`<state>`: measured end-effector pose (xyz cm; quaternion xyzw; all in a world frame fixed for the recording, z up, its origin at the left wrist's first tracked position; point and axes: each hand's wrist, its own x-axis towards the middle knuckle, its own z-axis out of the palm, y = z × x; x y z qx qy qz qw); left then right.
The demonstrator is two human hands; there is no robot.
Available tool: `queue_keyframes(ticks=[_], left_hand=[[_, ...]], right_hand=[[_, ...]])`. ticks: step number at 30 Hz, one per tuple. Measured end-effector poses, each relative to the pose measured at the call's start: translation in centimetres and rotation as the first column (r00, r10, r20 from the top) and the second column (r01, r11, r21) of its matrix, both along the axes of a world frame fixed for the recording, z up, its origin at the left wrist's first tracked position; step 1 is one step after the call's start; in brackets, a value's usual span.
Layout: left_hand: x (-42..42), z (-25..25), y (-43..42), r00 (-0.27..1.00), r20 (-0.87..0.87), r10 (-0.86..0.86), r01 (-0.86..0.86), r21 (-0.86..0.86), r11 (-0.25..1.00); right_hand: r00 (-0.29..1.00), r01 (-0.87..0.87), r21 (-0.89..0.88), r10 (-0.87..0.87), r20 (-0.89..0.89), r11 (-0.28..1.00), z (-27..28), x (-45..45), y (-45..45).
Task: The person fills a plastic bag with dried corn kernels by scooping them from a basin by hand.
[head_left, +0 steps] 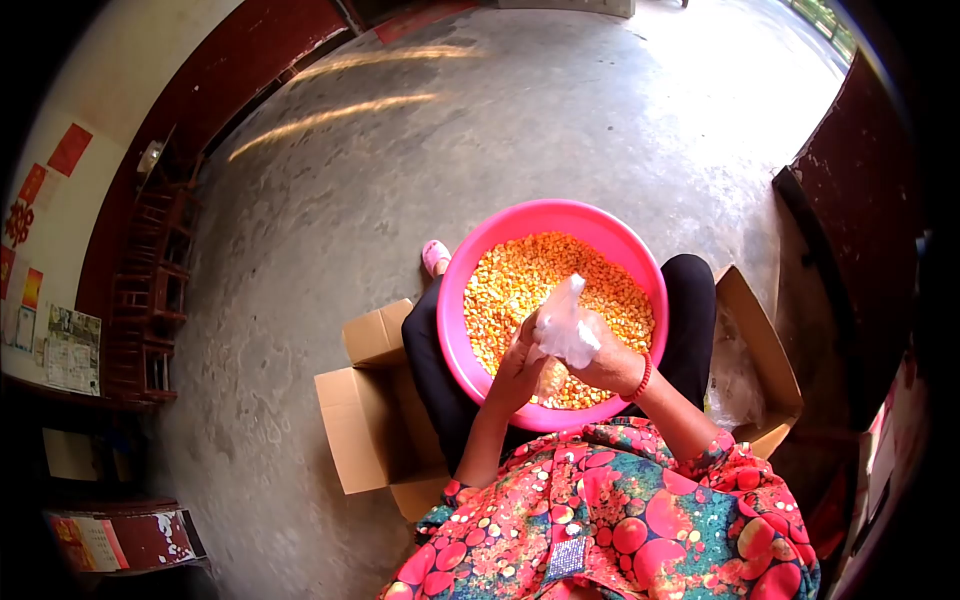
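Note:
A pink basin (454, 335) full of orange-yellow corn kernels (510, 270) rests on my lap. Over its near half, both my hands are closed on a clear plastic bag (566, 325), whose top sticks up between them. My left hand (517, 372) grips the bag from the left side. On the right, my right hand (612, 365), with a red bead bracelet (641, 380) at the wrist, holds it too. Yellowish kernels show through the bag's lower part, below my fingers.
An open cardboard box (352, 425) stands on the floor at the left. Another box (770, 370), at the right, holds clear plastic (733, 375). Wooden stools (148, 290) line the left wall. Grey concrete floor (330, 220) lies ahead.

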<state>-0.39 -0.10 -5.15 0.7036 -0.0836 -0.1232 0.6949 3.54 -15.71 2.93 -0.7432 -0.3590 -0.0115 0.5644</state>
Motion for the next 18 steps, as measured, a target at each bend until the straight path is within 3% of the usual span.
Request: queue_keyframes(ticks=[3, 4, 5, 6, 7, 8, 9, 10, 11, 12, 13, 15, 16, 18], left_hand=[[0.4, 0.5, 0.0, 1.000, 0.024, -0.019, 0.018, 0.033, 0.999], [0.4, 0.9, -0.2, 1.000, -0.020, -0.009, 0.007, -0.095, 0.995], [0.3, 1.2, -0.4, 1.000, -0.022, -0.008, 0.006, -0.095, 0.995], [0.3, 1.5, -0.5, 0.992, -0.108, -0.064, 0.044, -0.173, 0.984], [0.3, 1.6, -0.6, 0.974, -0.189, -0.124, 0.074, -0.252, 0.965], [0.4, 1.1, -0.6, 0.978, -0.061, -0.199, 0.170, -0.319, 0.932], [0.5, 1.9, -0.8, 0.978, -0.062, -0.198, 0.168, -0.319, 0.933], [0.6, 2.9, -0.9, 0.971, 0.023, -0.239, 0.237, -0.249, 0.939], [0.6, 3.5, -1.0, 0.953, 0.104, -0.284, 0.299, -0.173, 0.939], [0.5, 2.7, -0.6, 0.945, 0.051, -0.325, 0.327, -0.055, 0.943], [0.7, 1.3, -0.7, 0.944, 0.050, -0.325, 0.327, -0.055, 0.943], [1.1, 0.8, -1.9, 0.969, -0.009, -0.247, 0.237, -0.258, 0.937], [1.1, 0.7, -2.3, 0.972, 0.065, -0.224, 0.233, -0.309, 0.922], [1.4, -0.8, -1.9, 0.971, 0.037, -0.237, 0.238, -0.254, 0.937]], right_hand=[[0.995, 0.101, -0.003, -0.101, 0.002, 0.995, -1.0, 0.7, -0.7], [0.984, 0.177, -0.125, -0.180, -0.008, 0.976, -1.6, 0.9, -1.3], [0.966, 0.248, -0.245, -0.258, -0.008, 0.937, -1.8, 1.2, -1.8], [0.977, 0.209, -0.291, -0.208, 0.034, 0.933, -1.8, 1.7, -2.2], [0.966, 0.159, -0.173, -0.189, -0.175, 0.972, -1.8, 1.6, -2.4], [0.874, 0.099, -0.031, -0.102, -0.474, 0.995, -0.4, 1.2, -2.4], [0.699, 0.084, 0.122, 0.029, -0.715, 0.989, 0.8, 0.8, -2.4], [0.697, 0.083, 0.121, 0.029, -0.716, 0.989, 1.0, 0.8, -2.5], [0.631, 0.051, 0.220, 0.140, -0.763, 0.974, 1.0, 0.8, -2.8], [0.556, 0.028, 0.319, 0.250, -0.793, 0.947, 1.0, 0.9, -3.0], [0.555, 0.029, 0.319, 0.250, -0.793, 0.947, 0.9, 0.8, -2.8], [0.539, 0.025, 0.417, 0.339, -0.771, 0.909, 0.6, 0.5, -2.3], [0.547, -0.003, 0.464, 0.389, -0.741, 0.886, 0.9, 0.4, -2.4], [0.601, 0.070, 0.515, 0.376, -0.705, 0.854, 2.5, -0.1, -1.8]])
